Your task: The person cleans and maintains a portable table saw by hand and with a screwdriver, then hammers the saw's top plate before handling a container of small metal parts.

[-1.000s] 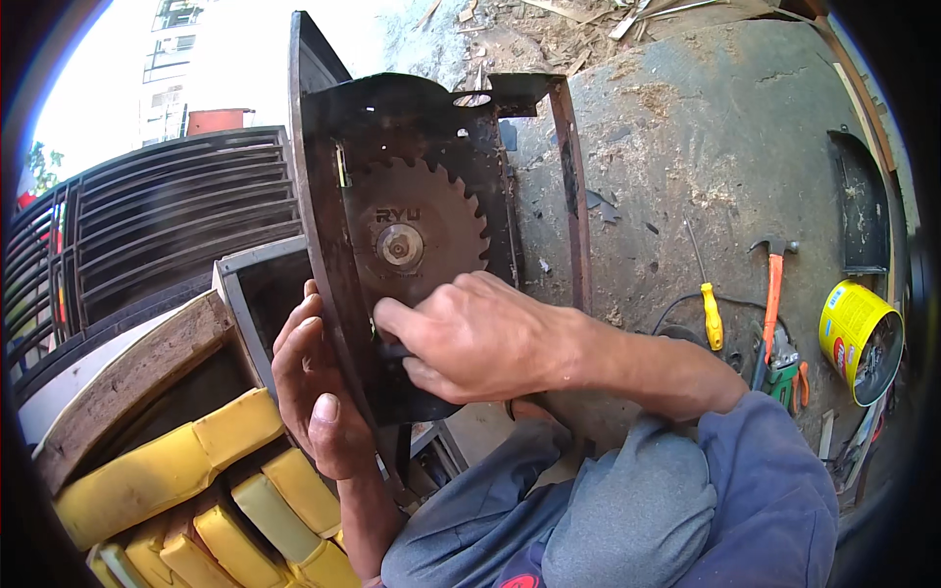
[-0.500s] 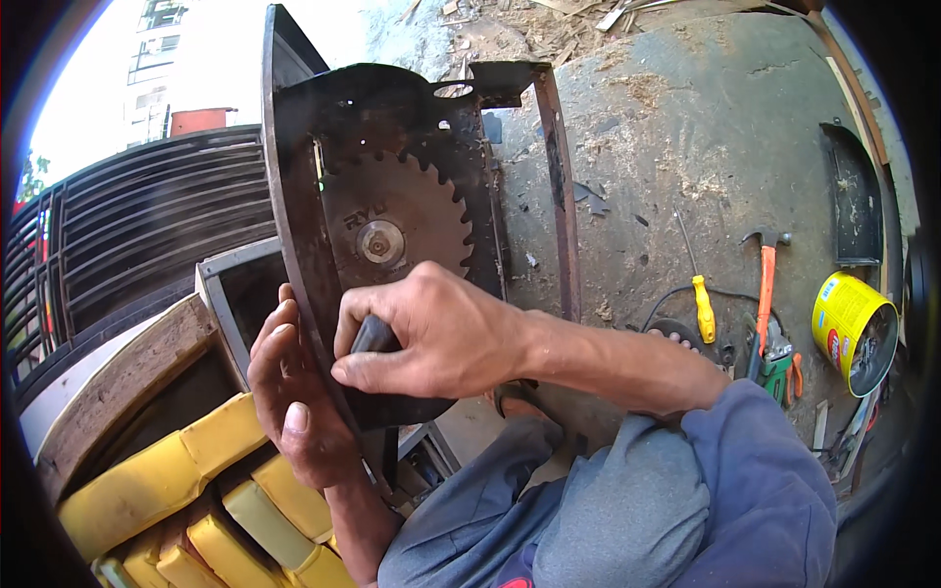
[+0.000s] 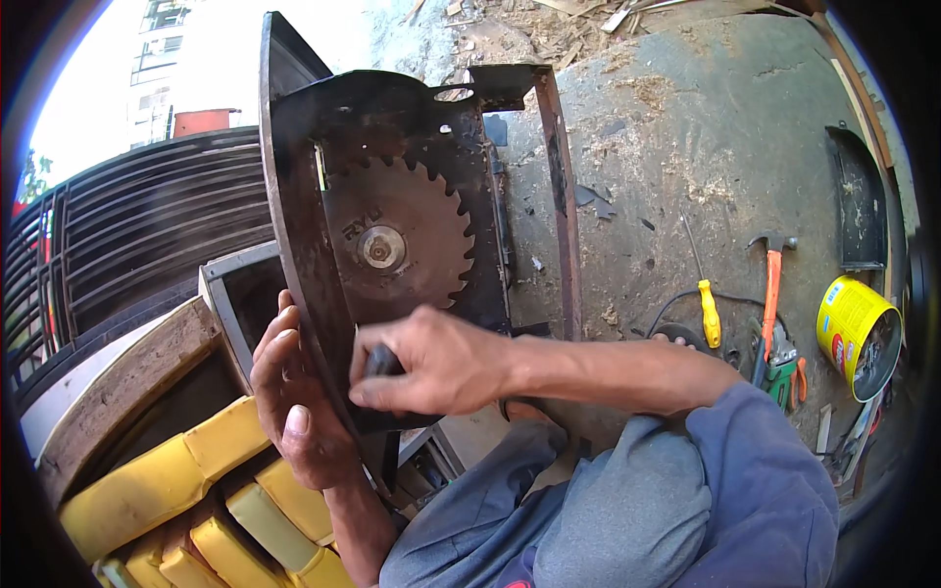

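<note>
In my right hand (image 3: 436, 363) is a stubby dark handle (image 3: 383, 362), gripped by closed fingers; the rest of that tool is hidden. The hand hovers at the near end of a rusty, dark metal saw housing (image 3: 392, 88) that stands tilted up before me. A round toothed circular saw blade (image 3: 421, 220) is mounted inside, with a shiny bolt and washer (image 3: 380, 248) at its centre. My left hand (image 3: 309, 421) rests open along the outer face of the long metal plate (image 3: 284, 216), fingers stretched upward and thumb up near its edge.
To the right on the dusty floor lie a yellow screwdriver (image 3: 710, 314), an orange-handled hammer (image 3: 771, 284), a green angle grinder (image 3: 781, 377) and a yellow tin (image 3: 855, 328) of small metal parts. Yellow padded blocks (image 3: 225, 436) sit at lower left, below a dark slatted gate (image 3: 167, 216).
My right hand, with the dark handle, has shifted slightly down and to the right, uncovering more of the blade's lower part. My left hand stays against the plate.
</note>
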A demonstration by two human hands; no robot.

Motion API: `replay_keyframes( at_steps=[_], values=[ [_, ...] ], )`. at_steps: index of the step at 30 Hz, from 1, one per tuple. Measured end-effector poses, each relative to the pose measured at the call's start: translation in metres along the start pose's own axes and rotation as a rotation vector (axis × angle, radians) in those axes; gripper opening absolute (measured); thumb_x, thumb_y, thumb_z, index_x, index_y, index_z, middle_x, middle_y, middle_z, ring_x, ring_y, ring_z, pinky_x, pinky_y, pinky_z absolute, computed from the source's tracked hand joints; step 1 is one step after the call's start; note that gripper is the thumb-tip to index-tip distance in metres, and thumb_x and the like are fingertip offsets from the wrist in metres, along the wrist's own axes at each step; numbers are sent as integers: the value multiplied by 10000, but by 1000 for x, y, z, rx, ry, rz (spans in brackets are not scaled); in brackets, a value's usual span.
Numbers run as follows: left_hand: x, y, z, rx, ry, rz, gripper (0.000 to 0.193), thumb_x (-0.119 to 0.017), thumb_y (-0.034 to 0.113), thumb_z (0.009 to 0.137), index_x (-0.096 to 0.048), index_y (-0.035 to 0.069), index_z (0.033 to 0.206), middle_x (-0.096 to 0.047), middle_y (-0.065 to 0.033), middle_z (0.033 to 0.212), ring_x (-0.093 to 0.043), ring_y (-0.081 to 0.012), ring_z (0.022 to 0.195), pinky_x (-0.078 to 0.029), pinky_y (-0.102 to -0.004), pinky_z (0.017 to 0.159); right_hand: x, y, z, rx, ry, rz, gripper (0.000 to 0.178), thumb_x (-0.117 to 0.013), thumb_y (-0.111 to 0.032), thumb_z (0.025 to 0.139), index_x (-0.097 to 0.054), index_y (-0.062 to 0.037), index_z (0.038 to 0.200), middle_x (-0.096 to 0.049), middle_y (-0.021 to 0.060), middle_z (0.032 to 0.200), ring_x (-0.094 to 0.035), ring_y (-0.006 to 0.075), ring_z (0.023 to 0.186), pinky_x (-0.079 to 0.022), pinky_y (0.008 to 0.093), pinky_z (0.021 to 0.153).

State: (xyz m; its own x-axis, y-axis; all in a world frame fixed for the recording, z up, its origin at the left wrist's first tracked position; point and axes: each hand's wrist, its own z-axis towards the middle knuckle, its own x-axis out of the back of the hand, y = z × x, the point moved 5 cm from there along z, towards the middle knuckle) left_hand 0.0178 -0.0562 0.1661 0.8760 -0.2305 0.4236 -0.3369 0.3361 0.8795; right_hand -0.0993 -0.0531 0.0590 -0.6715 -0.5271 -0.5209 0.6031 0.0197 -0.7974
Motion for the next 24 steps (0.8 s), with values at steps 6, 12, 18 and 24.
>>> replay_keyframes(
  at_steps=[6,12,18,24],
  values=[
    [0,2,-3,43,84,21,648,-588,405,870,-553,-30,1348,-487,-261,1465,-341,-425,1489,-271,-539,1228,1,4,-1,-161,83,314,211,-698,-223,984,-654,-19,1017,-666,16,720,-639,67,673,-489,230,589],
    [-2,7,-2,48,94,43,644,-588,421,877,-557,-24,1343,-495,-251,1460,-347,-425,1487,-274,-541,1227,0,1,0,-118,74,329,211,-696,-224,988,-639,-23,1015,-644,17,696,-619,63,657,-483,232,582],
    [-2,4,-4,41,103,16,634,-592,402,881,-552,-29,1345,-496,-252,1460,-346,-428,1486,-269,-536,1230,17,-7,-2,-122,261,543,225,-656,-257,1006,-631,-34,1021,-654,56,659,-505,52,455,-389,221,412],
    [-2,5,-6,46,119,9,639,-588,399,885,-545,-35,1352,-491,-256,1463,-342,-430,1487,-277,-538,1228,16,-6,-5,-157,282,621,232,-626,-248,1000,-609,-16,988,-628,52,613,-523,89,422,-394,258,373]
  ],
)
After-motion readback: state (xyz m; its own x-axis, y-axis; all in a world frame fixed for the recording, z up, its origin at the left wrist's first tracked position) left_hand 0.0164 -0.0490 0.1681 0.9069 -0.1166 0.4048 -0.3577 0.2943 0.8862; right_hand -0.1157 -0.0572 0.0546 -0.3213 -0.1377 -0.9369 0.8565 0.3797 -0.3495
